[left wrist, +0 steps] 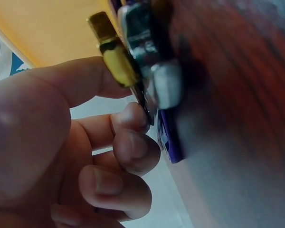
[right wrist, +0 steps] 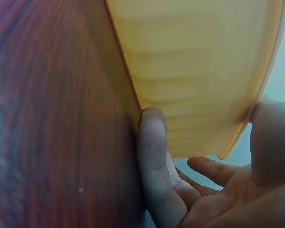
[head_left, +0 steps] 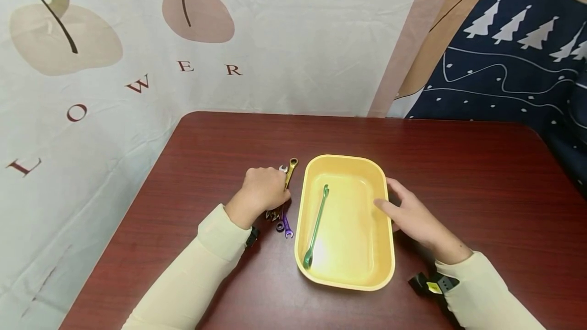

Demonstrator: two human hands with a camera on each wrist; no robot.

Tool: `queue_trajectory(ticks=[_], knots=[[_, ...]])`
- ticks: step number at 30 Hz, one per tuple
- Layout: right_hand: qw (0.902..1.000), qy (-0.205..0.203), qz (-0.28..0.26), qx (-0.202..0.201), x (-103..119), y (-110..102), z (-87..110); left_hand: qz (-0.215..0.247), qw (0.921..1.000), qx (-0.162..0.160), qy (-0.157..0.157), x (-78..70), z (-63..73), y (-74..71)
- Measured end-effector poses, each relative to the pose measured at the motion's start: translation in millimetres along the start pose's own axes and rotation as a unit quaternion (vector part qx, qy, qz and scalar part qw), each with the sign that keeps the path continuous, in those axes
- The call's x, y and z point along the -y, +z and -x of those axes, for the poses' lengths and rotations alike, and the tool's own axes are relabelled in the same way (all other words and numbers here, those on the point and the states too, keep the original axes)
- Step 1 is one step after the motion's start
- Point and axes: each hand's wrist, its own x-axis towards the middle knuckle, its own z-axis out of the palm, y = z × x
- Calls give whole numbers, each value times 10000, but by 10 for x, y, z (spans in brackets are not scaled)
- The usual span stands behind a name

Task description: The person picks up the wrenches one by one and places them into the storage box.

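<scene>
My left hand (head_left: 266, 188) is over a small cluster of wrenches left of the yellow bin. In the left wrist view its thumb and fingertips pinch a gold wrench (left wrist: 119, 66). Silver wrenches (left wrist: 167, 85) and a purple wrench (left wrist: 170, 142) lie close against it, on the table side. From above, the hand hides the middle of the cluster. With the thumb over the rim and the fingers along the outer wall, my right hand (head_left: 412, 214) grips the right side of the yellow bin (head_left: 355, 238). A green wrench (head_left: 317, 223) lies lengthwise inside it, near the left wall.
The bin stands on a dark red wooden table (head_left: 468, 177). Behind the far edge hangs a pale cloth (head_left: 298, 39) with printed flowers and letters. A dark blue cloth (head_left: 504, 65) with white trees hangs at the right. Black straps with cameras are on both wrists.
</scene>
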Motion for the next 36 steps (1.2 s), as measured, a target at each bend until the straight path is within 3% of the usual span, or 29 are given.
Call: queue_trajectory(ticks=[15,36], knots=[[10000,8,-48,-18,-5,3,-4,-102,9998,-159,20,11,-18,27],[10000,-20,-33,10,-9,6,-4,-45,9999,-105,-77,28,-21,26]])
